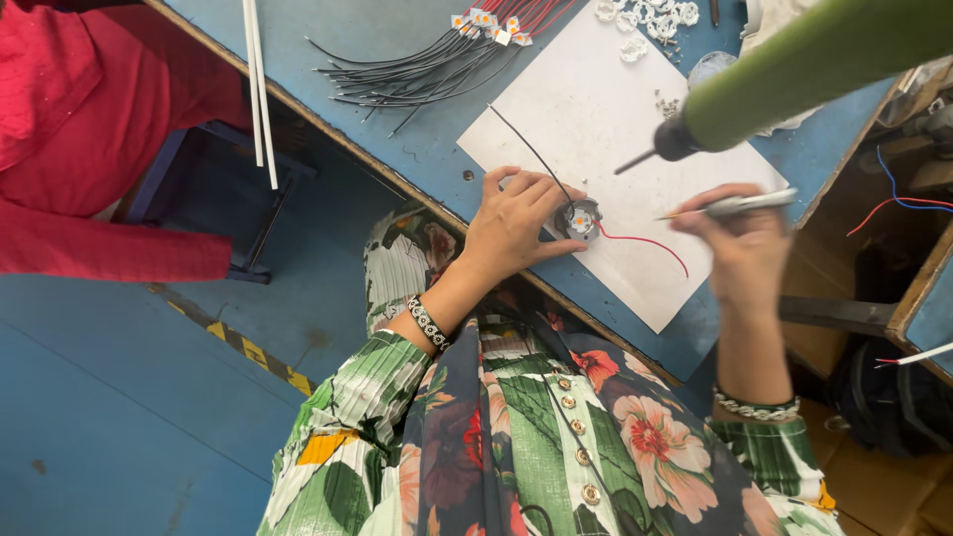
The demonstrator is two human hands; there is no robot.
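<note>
Head view | left hand (516,223) – pinches round LED part (581,218) | right hand (743,243) – holds pen-like tool (740,204)

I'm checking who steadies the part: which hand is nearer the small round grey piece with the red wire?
Left. The left hand pinches the small round grey piece; the right hand is off to its right, holding a slim silver tool.

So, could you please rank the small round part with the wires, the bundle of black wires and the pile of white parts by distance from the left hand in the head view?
1. Small round part: pinched at the fingertips of the left hand, on the white sheet.
2. Bundle of black wires: farther up the blue table, above the hand.
3. Pile of white parts: farthest, at the sheet's top edge.
</note>
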